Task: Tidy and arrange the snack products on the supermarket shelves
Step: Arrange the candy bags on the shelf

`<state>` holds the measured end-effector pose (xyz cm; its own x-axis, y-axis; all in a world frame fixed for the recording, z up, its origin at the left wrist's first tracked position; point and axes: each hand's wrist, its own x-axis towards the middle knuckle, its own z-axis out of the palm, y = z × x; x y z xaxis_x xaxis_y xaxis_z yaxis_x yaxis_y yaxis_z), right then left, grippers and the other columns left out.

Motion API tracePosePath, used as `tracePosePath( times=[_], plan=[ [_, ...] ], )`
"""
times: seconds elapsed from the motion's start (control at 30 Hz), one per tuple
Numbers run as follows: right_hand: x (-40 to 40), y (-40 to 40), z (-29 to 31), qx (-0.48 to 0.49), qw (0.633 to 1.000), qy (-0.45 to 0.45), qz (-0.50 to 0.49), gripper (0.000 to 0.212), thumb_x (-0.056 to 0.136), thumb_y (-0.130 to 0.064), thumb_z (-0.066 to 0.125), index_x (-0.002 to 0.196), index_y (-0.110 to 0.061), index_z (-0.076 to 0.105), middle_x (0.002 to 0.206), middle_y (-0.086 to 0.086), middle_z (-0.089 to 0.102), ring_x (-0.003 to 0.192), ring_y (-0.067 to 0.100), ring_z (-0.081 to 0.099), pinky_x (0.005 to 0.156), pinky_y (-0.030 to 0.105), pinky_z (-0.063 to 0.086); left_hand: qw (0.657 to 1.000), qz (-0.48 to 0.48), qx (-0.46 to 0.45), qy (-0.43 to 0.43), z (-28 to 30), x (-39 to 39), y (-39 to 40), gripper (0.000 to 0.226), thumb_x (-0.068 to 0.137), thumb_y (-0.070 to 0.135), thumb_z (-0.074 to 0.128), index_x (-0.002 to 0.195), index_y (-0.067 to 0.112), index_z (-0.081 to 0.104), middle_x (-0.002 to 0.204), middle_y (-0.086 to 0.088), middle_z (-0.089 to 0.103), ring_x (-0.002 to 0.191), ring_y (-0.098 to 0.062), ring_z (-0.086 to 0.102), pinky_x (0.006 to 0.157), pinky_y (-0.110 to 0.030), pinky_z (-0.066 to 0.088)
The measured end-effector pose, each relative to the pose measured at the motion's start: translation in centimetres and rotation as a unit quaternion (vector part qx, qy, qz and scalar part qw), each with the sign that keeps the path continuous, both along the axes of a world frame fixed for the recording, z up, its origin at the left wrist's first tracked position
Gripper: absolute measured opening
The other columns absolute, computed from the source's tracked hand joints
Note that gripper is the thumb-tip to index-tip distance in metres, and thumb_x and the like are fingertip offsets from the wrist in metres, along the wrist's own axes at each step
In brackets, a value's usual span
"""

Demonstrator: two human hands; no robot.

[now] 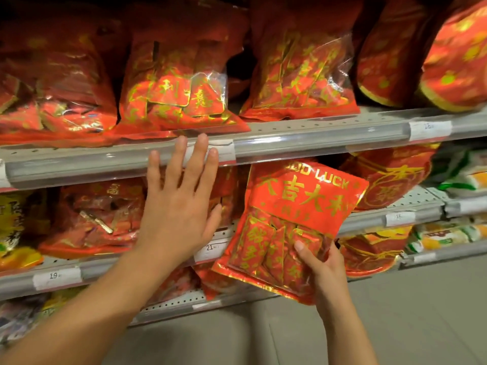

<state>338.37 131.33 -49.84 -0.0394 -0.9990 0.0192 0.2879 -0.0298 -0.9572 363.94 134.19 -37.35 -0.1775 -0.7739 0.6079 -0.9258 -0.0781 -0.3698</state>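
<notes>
My right hand [322,264] grips a red snack bag with gold characters and "LUCK" lettering [292,222] by its lower right edge, holding it tilted in front of the middle shelf. My left hand [181,204] is raised with fingers straight and spread; the fingertips reach the grey front rail of the upper shelf [303,143], in front of the red bags behind. More red and gold bags [174,85] stand in a row on the upper shelf. Other red bags [95,219] lie on the middle shelf at left.
Round red lantern-print bags [390,180] sit at right on the middle shelf, with green and white packs [463,177] beyond. Yellow packs [13,227] are at far left. Price tags [56,276] line the shelf rails. Grey floor [395,325] lies below.
</notes>
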Motion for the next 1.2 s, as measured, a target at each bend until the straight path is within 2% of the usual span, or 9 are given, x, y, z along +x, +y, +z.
tracePosePath(
  times=[0.17, 0.3, 0.4, 0.57, 0.67, 0.77, 0.9, 1.07, 1.2],
  plan=[
    [-1.7, -1.4, 0.7, -0.009, 0.999, 0.028, -0.027, 0.044, 0.076, -0.024, 0.084, 0.116, -0.014, 0.07, 0.11, 0.006, 0.077, 0.106, 0.025, 0.072, 0.095, 0.046, 0.054, 0.998, -0.022, -0.039, 0.036, -0.8, -0.2, -0.8, 0.095, 0.083, 0.051, 0.055, 0.158, 0.004, 0.022, 0.168, -0.017, 0.009, 0.154, -0.042, 0.006, 0.117, -0.071, 0.009],
    [-3.0, -3.9, 3.3, -0.039, 0.997, 0.065, -0.015, 0.034, 0.078, -0.018, 0.079, 0.111, -0.013, 0.071, 0.104, 0.008, 0.078, 0.101, 0.028, 0.074, 0.084, 0.041, 0.06, 0.996, -0.036, -0.067, 0.042, -1.3, -0.4, -1.5, 0.104, 0.075, 0.051, 0.069, 0.157, 0.003, 0.026, 0.167, -0.018, 0.015, 0.153, -0.044, 0.011, 0.117, -0.071, 0.008],
    [-3.0, -6.2, 5.3, -0.071, 0.99, 0.125, 0.015, 0.03, 0.083, -0.022, 0.082, 0.11, -0.017, 0.072, 0.108, 0.006, 0.077, 0.105, 0.027, 0.072, 0.091, 0.046, 0.057, 0.995, -0.044, -0.078, 0.046, -1.5, -0.3, -1.8, 0.103, 0.076, 0.051, 0.064, 0.158, 0.005, 0.021, 0.167, -0.017, 0.015, 0.153, -0.043, 0.012, 0.118, -0.071, 0.007],
    [-2.3, -9.2, 8.1, -0.11, 0.968, 0.219, 0.06, 0.021, 0.088, -0.023, 0.077, 0.108, -0.02, 0.072, 0.103, -0.003, 0.077, 0.097, 0.014, 0.073, 0.083, 0.028, 0.056, 0.993, -0.058, -0.091, 0.046, -1.8, -0.1, -2.1, 0.101, 0.078, 0.051, 0.055, 0.159, 0.005, 0.016, 0.167, -0.018, 0.015, 0.153, -0.043, 0.01, 0.117, -0.071, 0.008],
    [-2.2, -10.5, 7.8, -0.093, 0.968, 0.227, 0.061, 0.019, 0.089, -0.023, 0.076, 0.105, -0.014, 0.071, 0.095, 0.0, 0.078, 0.09, 0.017, 0.075, 0.074, 0.025, 0.055, 0.993, -0.062, -0.09, 0.045, -2.0, 0.1, -2.2, 0.101, 0.078, 0.052, 0.055, 0.158, 0.005, 0.017, 0.167, -0.018, 0.014, 0.153, -0.043, 0.01, 0.118, -0.07, 0.007],
    [-2.0, -11.3, 7.7, -0.094, 0.966, 0.235, 0.054, 0.018, 0.09, -0.022, 0.076, 0.098, -0.006, 0.07, 0.079, -0.003, 0.076, 0.075, 0.011, 0.074, 0.063, 0.019, 0.052, 0.993, -0.064, -0.092, 0.042, -2.1, 0.3, -2.3, 0.1, 0.079, 0.053, 0.053, 0.159, 0.005, 0.016, 0.167, -0.017, 0.013, 0.153, -0.043, 0.01, 0.118, -0.069, 0.005],
    [-1.4, -11.8, 7.5, -0.114, 0.962, 0.245, 0.029, 0.011, 0.091, -0.015, 0.074, 0.097, -0.008, 0.068, 0.069, -0.008, 0.073, 0.064, 0.003, 0.069, 0.058, 0.016, 0.049, 0.993, -0.064, -0.095, 0.038, -2.1, 0.3, -2.3, 0.107, 0.077, 0.052, 0.065, 0.159, 0.005, 0.014, 0.168, -0.017, 0.011, 0.154, -0.042, 0.008, 0.118, -0.069, 0.006],
    [-0.2, -12.7, 6.7, -0.106, 0.968, 0.226, -0.029, 0.009, 0.088, -0.015, 0.078, 0.094, -0.013, 0.071, 0.072, -0.001, 0.071, 0.063, 0.017, 0.063, 0.059, 0.033, 0.053, 0.994, -0.058, -0.086, 0.043, -2.0, 0.2, -2.3, 0.111, 0.079, 0.052, 0.068, 0.161, 0.008, 0.007, 0.168, -0.016, 0.008, 0.154, -0.041, 0.004, 0.119, -0.067, 0.002],
    [-0.6, -12.4, 6.6, -0.065, 0.979, 0.187, 0.037, 0.012, 0.091, -0.01, 0.074, 0.099, -0.005, 0.067, 0.062, -0.005, 0.068, 0.05, 0.005, 0.062, 0.045, 0.02, 0.047, 0.994, -0.055, -0.083, 0.045, -2.0, 0.3, -2.3, 0.112, 0.078, 0.051, 0.067, 0.161, 0.01, 0.005, 0.169, -0.015, 0.006, 0.154, -0.04, 0.002, 0.119, -0.067, 0.0]
  ],
)
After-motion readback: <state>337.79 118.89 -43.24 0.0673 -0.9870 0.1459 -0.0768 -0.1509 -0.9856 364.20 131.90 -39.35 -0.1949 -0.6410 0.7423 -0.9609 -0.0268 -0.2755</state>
